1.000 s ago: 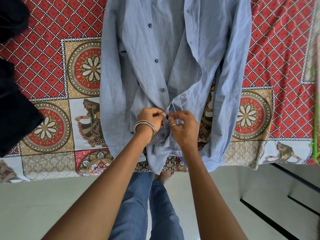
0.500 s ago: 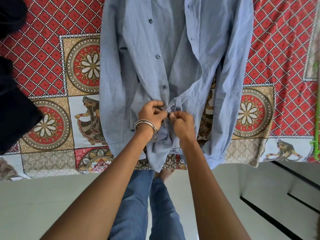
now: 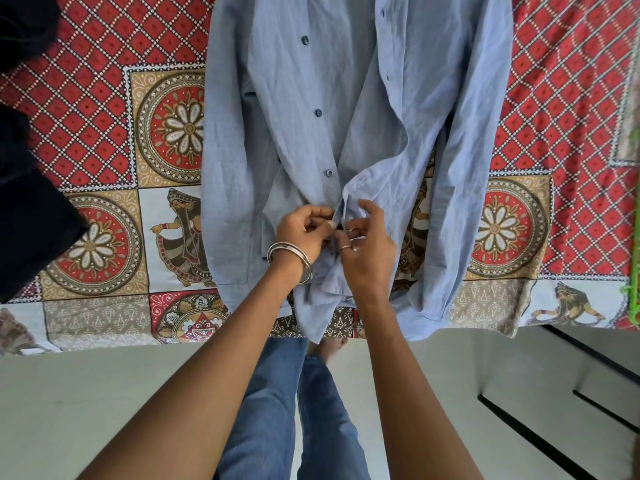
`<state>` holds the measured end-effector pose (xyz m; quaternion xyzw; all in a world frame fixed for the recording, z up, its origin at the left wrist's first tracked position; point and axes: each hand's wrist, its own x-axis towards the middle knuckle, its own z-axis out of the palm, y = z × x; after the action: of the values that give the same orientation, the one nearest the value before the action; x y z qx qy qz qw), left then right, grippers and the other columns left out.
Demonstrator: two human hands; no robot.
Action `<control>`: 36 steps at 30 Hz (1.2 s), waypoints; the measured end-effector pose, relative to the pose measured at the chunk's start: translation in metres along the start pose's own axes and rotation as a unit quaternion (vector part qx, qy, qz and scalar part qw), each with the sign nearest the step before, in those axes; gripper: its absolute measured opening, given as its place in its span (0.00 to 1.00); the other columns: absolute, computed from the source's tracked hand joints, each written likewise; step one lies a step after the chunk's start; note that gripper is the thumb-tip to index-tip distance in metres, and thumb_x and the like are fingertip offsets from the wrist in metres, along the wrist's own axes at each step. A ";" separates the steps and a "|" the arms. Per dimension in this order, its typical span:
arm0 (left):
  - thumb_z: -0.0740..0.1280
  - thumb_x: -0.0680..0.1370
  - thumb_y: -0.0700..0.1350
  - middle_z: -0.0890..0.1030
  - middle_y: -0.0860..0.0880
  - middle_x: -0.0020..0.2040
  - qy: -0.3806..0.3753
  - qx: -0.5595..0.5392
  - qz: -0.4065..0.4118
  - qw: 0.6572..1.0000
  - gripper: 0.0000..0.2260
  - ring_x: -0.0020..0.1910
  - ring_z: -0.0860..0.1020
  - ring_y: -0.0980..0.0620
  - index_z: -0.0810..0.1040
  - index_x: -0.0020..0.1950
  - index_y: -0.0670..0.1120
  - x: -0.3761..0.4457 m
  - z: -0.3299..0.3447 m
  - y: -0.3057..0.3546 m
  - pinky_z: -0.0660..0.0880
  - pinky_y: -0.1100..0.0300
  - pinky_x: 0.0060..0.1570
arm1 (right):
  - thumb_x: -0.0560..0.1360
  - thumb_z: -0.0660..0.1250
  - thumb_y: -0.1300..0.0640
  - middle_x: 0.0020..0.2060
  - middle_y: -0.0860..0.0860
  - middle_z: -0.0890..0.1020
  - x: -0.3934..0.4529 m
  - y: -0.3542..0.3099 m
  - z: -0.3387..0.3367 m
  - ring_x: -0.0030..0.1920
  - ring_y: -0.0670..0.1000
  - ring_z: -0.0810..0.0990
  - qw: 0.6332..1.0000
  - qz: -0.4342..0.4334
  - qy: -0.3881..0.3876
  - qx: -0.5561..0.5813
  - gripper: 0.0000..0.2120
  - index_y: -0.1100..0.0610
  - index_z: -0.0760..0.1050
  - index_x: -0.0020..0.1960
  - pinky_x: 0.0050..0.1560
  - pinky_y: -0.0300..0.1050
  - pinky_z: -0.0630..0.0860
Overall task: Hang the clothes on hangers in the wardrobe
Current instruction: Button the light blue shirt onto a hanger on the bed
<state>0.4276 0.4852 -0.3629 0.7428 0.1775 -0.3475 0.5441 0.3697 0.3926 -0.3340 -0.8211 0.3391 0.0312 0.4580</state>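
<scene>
Pale blue cotton is filling the middle of the view: a long-sleeved shirt [image 3: 311, 133] is lying spread on its back across the bed, and no container of any kind is showing here, only cloth lying on cloth. The shirt's long axis is running up and down the picture, its hem pointing toward the person and hanging a little over the bed's near edge, its upper part running out past the top of the frame so the collar is not visible. Both sleeves are lying straight down along its sides. Under it the red, gold and white patterned bedspread [image 3: 104, 98] is covering the bed. The left hand [image 3: 304, 233] is curling its fingers and pinching the button-side edge of the placket low on the shirt, a pair of metal bangles [image 3: 291, 261] sitting on that wrist. The right hand [image 3: 367, 247], wearing a ring, is pinching the opposite front edge just beside it, fingertips of both hands nearly meeting at a dark button. Above them the front is lying open, with three dark buttons [image 3: 317, 112] showing in a line. Dark clothing [image 3: 31, 202] is lying heaped at the bed's left side. Below, blue jeans [image 3: 273, 410] and a bare foot are showing against the pale floor [image 3: 104, 393].
</scene>
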 end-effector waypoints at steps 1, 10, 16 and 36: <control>0.67 0.75 0.32 0.80 0.48 0.37 -0.009 -0.024 -0.010 1.000 0.09 0.39 0.79 0.49 0.79 0.48 0.46 -0.001 0.000 0.000 0.79 0.52 0.46 | 0.73 0.70 0.64 0.44 0.51 0.82 -0.003 0.000 0.003 0.43 0.51 0.80 0.999 -0.037 -0.012 -0.024 0.18 0.59 0.74 0.62 0.47 0.39 0.75; 0.63 0.66 0.27 0.77 0.41 0.50 0.152 0.368 0.184 0.899 0.21 0.49 0.74 0.39 0.80 0.55 0.43 -0.023 -0.040 -0.020 0.74 0.48 0.47 | 0.70 0.61 0.73 0.56 0.56 0.78 -0.020 0.039 -0.016 0.58 0.59 0.74 0.987 0.132 0.054 -0.072 0.23 0.57 0.76 0.62 0.58 0.48 0.72; 0.71 0.68 0.40 0.64 0.42 0.65 0.046 0.488 0.001 0.871 0.38 0.63 0.66 0.38 0.59 0.74 0.57 -0.043 -0.054 -0.036 0.69 0.43 0.57 | 0.64 0.80 0.50 0.71 0.55 0.52 -0.039 0.045 -0.029 0.68 0.59 0.55 0.932 0.137 -0.241 -0.232 0.55 0.44 0.46 0.78 0.68 0.62 0.59; 0.59 0.78 0.30 0.76 0.54 0.41 0.276 -0.241 0.131 0.921 0.13 0.35 0.75 0.67 0.74 0.46 0.48 -0.033 -0.052 0.045 0.73 0.73 0.40 | 0.72 0.74 0.51 0.43 0.49 0.77 0.001 -0.010 -0.092 0.41 0.46 0.75 0.990 -0.010 -0.010 0.140 0.17 0.55 0.72 0.55 0.43 0.41 0.73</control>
<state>0.4498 0.5219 -0.3000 0.6725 0.3000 -0.0016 0.6766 0.3524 0.3244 -0.2740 -0.7516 0.3276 -0.0128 0.5724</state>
